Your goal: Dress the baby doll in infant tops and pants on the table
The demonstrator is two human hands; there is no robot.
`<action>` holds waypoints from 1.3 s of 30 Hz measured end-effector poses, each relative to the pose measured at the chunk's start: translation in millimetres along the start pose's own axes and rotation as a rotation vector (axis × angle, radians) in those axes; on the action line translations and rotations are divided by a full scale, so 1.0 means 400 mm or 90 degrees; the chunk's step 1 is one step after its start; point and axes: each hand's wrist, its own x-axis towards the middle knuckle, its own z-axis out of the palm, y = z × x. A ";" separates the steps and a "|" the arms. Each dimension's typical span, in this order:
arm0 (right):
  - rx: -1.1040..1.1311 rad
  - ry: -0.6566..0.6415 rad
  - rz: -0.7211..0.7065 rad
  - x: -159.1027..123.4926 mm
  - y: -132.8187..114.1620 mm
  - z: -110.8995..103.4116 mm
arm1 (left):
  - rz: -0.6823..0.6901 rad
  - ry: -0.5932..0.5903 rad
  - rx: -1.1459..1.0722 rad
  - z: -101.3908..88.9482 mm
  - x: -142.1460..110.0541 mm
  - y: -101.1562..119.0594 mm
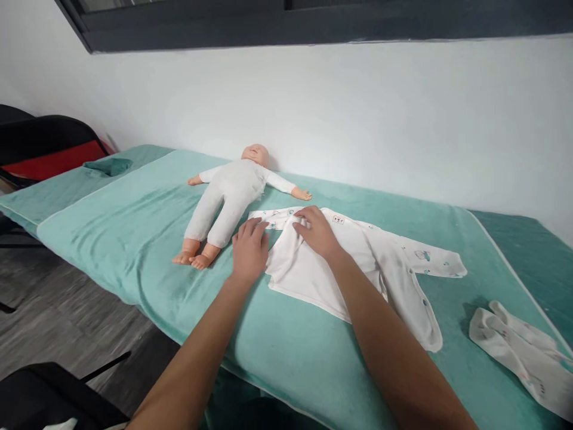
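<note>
A white baby sleepsuit [358, 263] with small printed figures lies spread on a teal towel [134, 239] covering a table. My right hand [319, 232] presses on its upper part, fingers curled into the fabric near the collar. My left hand [249, 248] lies flat at the suit's left edge, fingers stretched toward a sleeve. A baby doll [228, 200] in a white bodysuit lies on its back just left of my hands, head toward the wall, arms out.
Another white garment [519, 349] lies crumpled at the towel's right end. A folded teal cloth [107, 166] sits far left, near a black chair with a red seat [49, 158]. The white wall runs behind the table; the floor drops off at the left.
</note>
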 end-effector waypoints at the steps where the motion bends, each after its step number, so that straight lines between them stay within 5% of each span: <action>1: -0.019 -0.025 -0.022 -0.003 -0.002 0.006 | 0.047 -0.033 0.023 0.006 0.016 -0.006; 5: -0.075 -0.084 -0.046 -0.014 -0.009 0.022 | 0.119 -0.097 0.061 0.027 0.074 -0.046; 11: -0.121 -0.116 -0.020 -0.018 -0.022 0.018 | 0.151 -0.028 0.024 0.036 0.121 -0.094; 17: -0.265 -0.205 0.012 -0.025 -0.047 0.024 | 0.199 0.049 0.013 0.029 0.107 -0.074; 22: -0.366 -0.228 0.043 -0.025 -0.057 0.036 | 0.176 0.004 0.033 0.025 0.098 -0.048; 26: -0.388 -0.231 0.058 -0.008 -0.040 0.036 | 0.158 0.013 0.007 0.008 0.068 -0.022; 33: -0.295 -0.221 0.047 0.008 -0.006 0.019 | 0.005 -0.052 -0.089 -0.030 -0.068 0.025; 39: -0.160 -0.079 0.125 0.008 0.001 -0.004 | -0.011 -0.100 -0.024 -0.029 -0.111 0.036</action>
